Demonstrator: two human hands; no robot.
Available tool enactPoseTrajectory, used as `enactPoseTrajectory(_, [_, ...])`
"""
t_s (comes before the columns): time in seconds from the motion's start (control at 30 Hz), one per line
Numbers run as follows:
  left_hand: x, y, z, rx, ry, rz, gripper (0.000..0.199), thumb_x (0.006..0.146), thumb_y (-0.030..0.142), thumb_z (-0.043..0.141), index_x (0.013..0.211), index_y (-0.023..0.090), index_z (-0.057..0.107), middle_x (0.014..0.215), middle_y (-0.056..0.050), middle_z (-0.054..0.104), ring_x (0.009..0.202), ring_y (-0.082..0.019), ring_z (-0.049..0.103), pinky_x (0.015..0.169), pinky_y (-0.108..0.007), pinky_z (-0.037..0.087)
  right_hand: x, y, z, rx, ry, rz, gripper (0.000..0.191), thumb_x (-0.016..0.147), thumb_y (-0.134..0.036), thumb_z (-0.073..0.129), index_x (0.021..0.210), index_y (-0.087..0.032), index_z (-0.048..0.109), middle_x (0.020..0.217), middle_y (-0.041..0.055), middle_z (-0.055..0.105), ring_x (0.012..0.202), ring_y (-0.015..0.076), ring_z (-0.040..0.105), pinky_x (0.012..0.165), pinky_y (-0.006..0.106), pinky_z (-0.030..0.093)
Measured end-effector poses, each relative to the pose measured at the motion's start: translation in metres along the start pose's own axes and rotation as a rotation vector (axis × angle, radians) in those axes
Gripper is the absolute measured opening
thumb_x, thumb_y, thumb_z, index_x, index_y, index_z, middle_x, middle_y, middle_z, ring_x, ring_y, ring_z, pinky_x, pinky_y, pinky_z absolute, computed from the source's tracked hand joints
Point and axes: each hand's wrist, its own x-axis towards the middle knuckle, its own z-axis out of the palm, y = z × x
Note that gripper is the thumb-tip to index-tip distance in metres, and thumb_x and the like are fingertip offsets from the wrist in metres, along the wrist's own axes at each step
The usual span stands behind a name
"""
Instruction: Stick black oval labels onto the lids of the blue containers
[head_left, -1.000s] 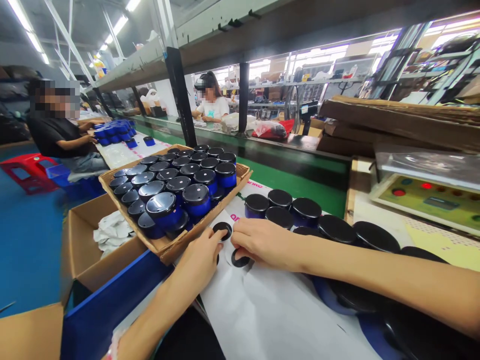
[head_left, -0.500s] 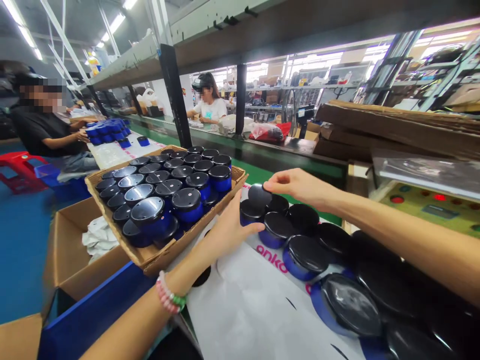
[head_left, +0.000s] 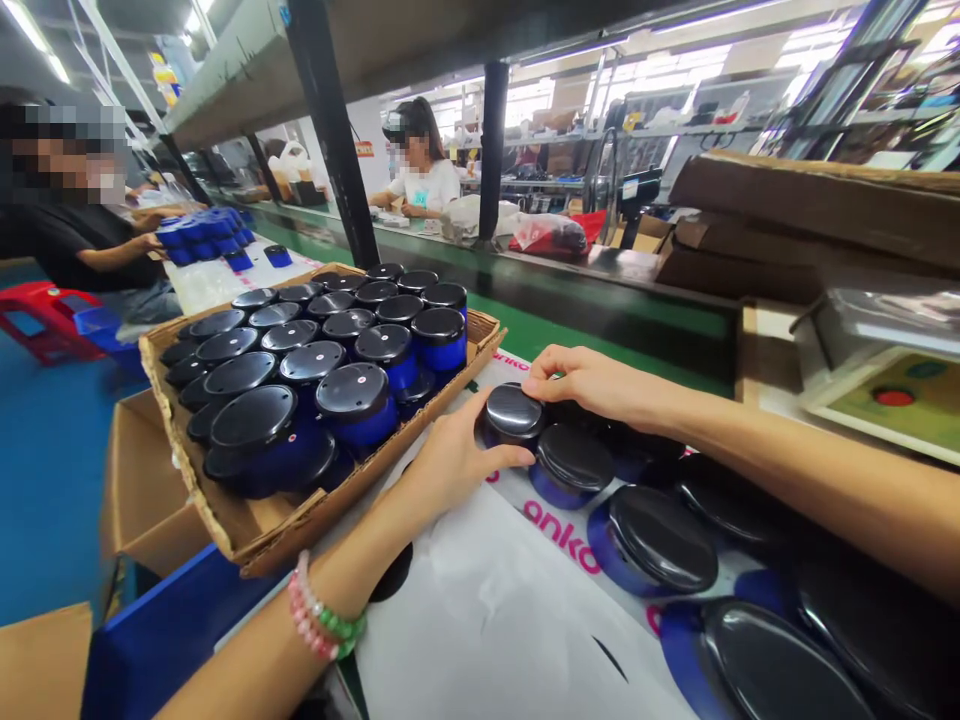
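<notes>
A: Nearest first?
B: White sheet (head_left: 480,620). Black disc (head_left: 394,575) on it, partly behind the left forearm, which wears a beaded bracelet (head_left: 322,615).
A: Hands?
B: Left hand (head_left: 450,455) spread, thumb out, beside a blue-bodied jar (head_left: 514,425). Right hand (head_left: 570,380) pinching the rim of its black lid (head_left: 514,403).
A: Where's that jar?
B: Far end of the row, near the right corner of the cardboard tray (head_left: 285,538).
A: Progress?
B: Lid looks on; can't tell if fully seated. Neighbouring jars (head_left: 574,465) show black tops where visible. I'd judge this row largely capped; the disc lies apart. Remaining count unclear.
A: The tray?
B: Crowded with black-topped blue jars (head_left: 356,400), some raised on others.
A: Beyond?
B: Co-worker in black (head_left: 82,235) by blue containers (head_left: 202,235); another in white (head_left: 431,190), across the green bench.
</notes>
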Motion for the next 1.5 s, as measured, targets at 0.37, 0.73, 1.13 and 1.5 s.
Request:
enactPoseTrajectory(0.37, [0.000, 0.000, 0.000, -0.006, -0.008, -0.007, 0.055, 0.072, 0.031, 0.073, 0.121, 0.028, 0.049, 0.112, 0.003, 0.064, 0.101, -0.018, 0.059, 0.090, -0.029, 0.044, -0.001, 0.003, 0.003, -0.052, 0.027, -0.021, 0.022, 0.071, -0.040, 0.055, 0.068, -0.018, 0.052, 0.074, 0.0004, 0.052, 0.065, 0.0143, 0.046, 0.051, 0.024, 0.032])
enactPoseTrajectory(0.73, [0.000, 0.000, 0.000, -0.009, -0.028, -0.004, 0.050, 0.074, 0.030, 0.072, 0.118, 0.028, 0.049, 0.109, 0.003, 0.065, 0.100, -0.018, 0.059, 0.089, -0.029, 0.044, -0.003, 0.003, 0.006, -0.192, 0.055, -0.099, 0.021, 0.080, -0.032, 0.054, 0.066, -0.017, 0.052, 0.082, 0.0005, 0.051, 0.069, 0.0129, 0.048, 0.056, 0.023, 0.034])
enactPoseTrajectory(1.13, [0.001, -0.001, 0.001, -0.033, -0.038, -0.001, 0.048, 0.075, 0.030, 0.070, 0.119, 0.030, 0.049, 0.109, 0.004, 0.064, 0.101, -0.018, 0.058, 0.089, -0.028, 0.044, -0.005, 0.002, 0.009, -0.277, 0.110, -0.126, 0.019, 0.080, -0.025, 0.056, 0.064, -0.018, 0.050, 0.077, -0.0004, 0.052, 0.065, 0.0121, 0.048, 0.056, 0.023, 0.035])
enactPoseTrajectory(1.5, [-0.003, 0.001, -0.001, 0.146, -0.005, 0.006, 0.062, 0.076, 0.037, 0.068, 0.130, 0.027, 0.041, 0.108, -0.001, 0.064, 0.100, -0.021, 0.060, 0.086, -0.031, 0.047, -0.006, -0.005, 0.012, -0.553, 0.125, -0.246, 0.016, 0.083, -0.020, 0.054, 0.069, -0.016, 0.049, 0.082, 0.0040, 0.055, 0.075, 0.0166, 0.049, 0.064, 0.026, 0.035])
